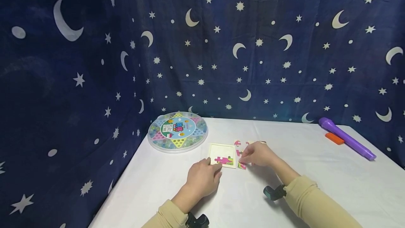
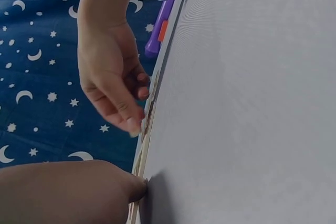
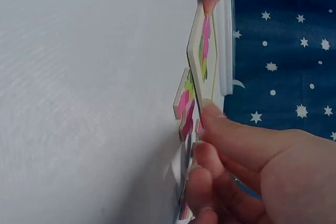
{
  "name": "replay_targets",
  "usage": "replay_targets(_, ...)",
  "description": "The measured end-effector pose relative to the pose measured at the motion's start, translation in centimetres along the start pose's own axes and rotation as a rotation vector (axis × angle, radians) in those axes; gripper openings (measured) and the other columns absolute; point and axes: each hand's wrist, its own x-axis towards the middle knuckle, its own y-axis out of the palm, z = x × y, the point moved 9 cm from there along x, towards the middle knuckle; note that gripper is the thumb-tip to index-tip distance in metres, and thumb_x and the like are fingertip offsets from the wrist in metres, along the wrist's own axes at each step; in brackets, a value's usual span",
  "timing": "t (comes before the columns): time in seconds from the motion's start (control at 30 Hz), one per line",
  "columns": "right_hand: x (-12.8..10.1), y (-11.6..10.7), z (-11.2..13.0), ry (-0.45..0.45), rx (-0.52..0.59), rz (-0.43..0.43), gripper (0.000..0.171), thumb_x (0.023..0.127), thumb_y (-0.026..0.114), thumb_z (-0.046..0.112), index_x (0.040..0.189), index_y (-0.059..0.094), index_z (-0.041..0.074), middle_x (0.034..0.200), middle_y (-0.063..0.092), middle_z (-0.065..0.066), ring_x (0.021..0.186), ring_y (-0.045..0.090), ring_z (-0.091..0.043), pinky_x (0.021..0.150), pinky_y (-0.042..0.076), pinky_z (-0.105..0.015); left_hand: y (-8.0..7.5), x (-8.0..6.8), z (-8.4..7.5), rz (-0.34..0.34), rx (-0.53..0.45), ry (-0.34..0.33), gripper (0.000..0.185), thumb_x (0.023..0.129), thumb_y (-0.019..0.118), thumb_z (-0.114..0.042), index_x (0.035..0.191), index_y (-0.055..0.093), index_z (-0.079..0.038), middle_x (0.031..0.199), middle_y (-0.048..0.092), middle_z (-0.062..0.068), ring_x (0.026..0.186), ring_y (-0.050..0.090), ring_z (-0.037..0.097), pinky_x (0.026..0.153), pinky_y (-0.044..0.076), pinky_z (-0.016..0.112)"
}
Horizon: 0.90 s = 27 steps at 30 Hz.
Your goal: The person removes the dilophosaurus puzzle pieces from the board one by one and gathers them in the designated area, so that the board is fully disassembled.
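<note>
A small cream puzzle tray [image 1: 222,150] lies on the white table, with joined pink and green pieces [image 1: 225,160] in its near right part. My left hand [image 1: 202,178] holds the tray's near left corner, thumb on the front edge and a finger at the left side. Loose puzzle pieces lie right of the tray, a pink and green piece [image 1: 242,166] nearest the front. My right hand [image 1: 257,154] is over them, thumb and forefinger close together and other fingers curled. In the right wrist view its thumb [image 3: 212,114] overlaps the tray's corner; I cannot tell whether a piece is pinched.
A round Chinese checkers set [image 1: 178,132] lies at the back left of the table [image 1: 310,161]. At the right are a purple stick-like thing [image 1: 348,139] and an orange block [image 1: 334,138]. A dark blue curtain [image 1: 218,52] with moons and stars hangs behind and at the left.
</note>
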Motion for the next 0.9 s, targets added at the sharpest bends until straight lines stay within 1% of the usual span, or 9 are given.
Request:
replay_targets(0.13,0.1,0.1,1.1,-0.055,-0.010,-0.028,0.016,0.074,0.078,0.032,0.072,0.068,0.020,0.065,0.061,0.002,0.059,0.050,-0.017,0.050,0.039,-0.029,0.0,0.1,-0.1,0.005,0.029,0.008,0.028,0.086,0.060,-0.037,0.110,0.069,-0.027,0.103,0.066,0.013,0.084,0.063,0.025,0.065,0.049,0.040)
replay_targets(0.3,0.1,1.1,2.7,-0.139,-0.006,-0.027,0.012,0.077,0.076,0.031,0.074,0.067,0.023,0.064,0.059,0.004,0.058,0.049,-0.015,0.050,0.038,-0.029,0.2,0.1,-0.2,0.027,0.044,0.014,0.028,0.086,0.059,-0.038,0.112,0.068,-0.029,0.106,0.066,0.015,0.091,0.063,0.027,0.067,0.050,0.040)
replay_targets(0.4,0.0,1.9,3.8,-0.213,-0.006,-0.023,0.007,0.079,0.074,0.026,0.078,0.069,0.022,0.061,0.058,0.004,0.052,0.050,-0.014,0.047,0.040,-0.030,0.4,0.1,-0.3,0.048,0.039,0.014,0.028,0.087,0.059,-0.037,0.113,0.067,-0.032,0.108,0.065,0.016,0.095,0.063,0.030,0.070,0.050,0.042)
replay_targets(0.47,-0.1,2.2,4.6,-0.264,-0.022,-0.036,0.004,0.080,0.073,0.023,0.082,0.070,0.021,0.065,0.060,0.006,0.055,0.052,-0.012,0.052,0.042,-0.032,0.4,0.1,-0.3,0.058,0.036,0.011,0.028,0.087,0.059,-0.036,0.114,0.066,-0.033,0.109,0.064,0.018,0.096,0.062,0.031,0.071,0.050,0.043)
replay_targets(0.53,0.0,2.6,5.2,-0.294,-0.044,-0.052,0.004,0.082,0.071,0.019,0.085,0.070,0.021,0.071,0.062,0.009,0.063,0.056,-0.012,0.061,0.046,-0.035,0.4,0.1,-0.4,0.062,0.040,0.011,0.027,0.088,0.059,-0.036,0.114,0.066,-0.034,0.110,0.064,0.018,0.099,0.062,0.032,0.072,0.050,0.044)
replay_targets(0.63,0.2,3.0,6.1,-0.325,-0.087,-0.076,0.009,0.083,0.068,0.016,0.087,0.071,0.024,0.084,0.065,0.014,0.088,0.058,-0.013,0.083,0.043,-0.041,0.3,0.1,-0.4,0.059,0.047,0.014,0.027,0.088,0.059,-0.037,0.114,0.066,-0.036,0.110,0.064,0.018,0.098,0.062,0.032,0.072,0.050,0.043)
replay_targets(0.67,0.3,3.1,6.4,-0.335,-0.093,-0.072,0.011,0.084,0.067,0.014,0.088,0.071,0.024,0.087,0.065,0.014,0.094,0.059,-0.014,0.087,0.042,-0.043,0.2,0.1,-0.4,0.059,0.050,0.015,0.027,0.088,0.058,-0.037,0.114,0.066,-0.037,0.109,0.064,0.019,0.098,0.062,0.032,0.072,0.050,0.043)
replay_targets(0.77,0.3,3.6,7.6,-0.383,-0.101,-0.047,0.015,0.084,0.065,0.009,0.090,0.072,0.020,0.090,0.067,0.009,0.099,0.059,-0.018,0.091,0.040,-0.045,0.3,0.1,-0.4,0.060,0.048,0.018,0.027,0.088,0.058,-0.037,0.114,0.065,-0.039,0.109,0.063,0.020,0.098,0.061,0.034,0.072,0.050,0.043)
replay_targets(0.9,0.3,4.2,8.8,-0.420,-0.119,-0.017,0.017,0.083,0.063,0.004,0.092,0.071,0.015,0.091,0.067,0.003,0.093,0.058,-0.020,0.087,0.043,-0.044,0.5,0.1,-0.4,0.066,0.054,0.020,0.029,0.089,0.057,-0.037,0.117,0.063,-0.040,0.110,0.063,0.020,0.098,0.061,0.035,0.072,0.050,0.043)
